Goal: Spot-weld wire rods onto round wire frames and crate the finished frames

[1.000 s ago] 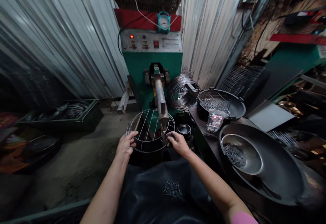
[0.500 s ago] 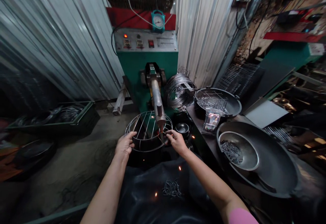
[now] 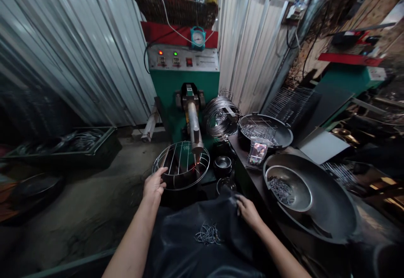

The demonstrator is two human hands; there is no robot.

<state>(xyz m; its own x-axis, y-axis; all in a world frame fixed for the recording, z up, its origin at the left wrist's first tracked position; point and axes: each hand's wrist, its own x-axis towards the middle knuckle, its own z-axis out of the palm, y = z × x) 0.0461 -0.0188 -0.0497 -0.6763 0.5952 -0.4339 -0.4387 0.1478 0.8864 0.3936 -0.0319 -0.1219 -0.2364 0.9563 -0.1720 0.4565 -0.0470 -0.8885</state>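
Observation:
My left hand [image 3: 154, 184] is closed on the near left rim of a round wire rack [image 3: 178, 166], thumb on top. The rack has straight parallel bars inside double rings, and its right side sits under the electrode arm [image 3: 194, 128] of a green spot welder [image 3: 167, 85]. A small orange glow shows at the electrode tip. My right hand [image 3: 248, 211] is away from the rack, its fingers closed on the raised edge of the black apron [image 3: 176, 227] over my lap. A small heap of curved wire pieces [image 3: 208, 233] lies on the apron.
To the right are a wide dark pan [image 3: 334, 198] holding a metal bowl [image 3: 304, 172] of wire pieces, another pan [image 3: 284, 132] with wire grids, and a bagged phone [image 3: 257, 153]. A wire coil [image 3: 221, 118] stands beside the welder. A green bin [image 3: 107, 141] sits left.
My right hand has left the rack's rim and moved down and right to the apron. The flying sparks are gone, and a green light has come on. My left hand keeps its hold.

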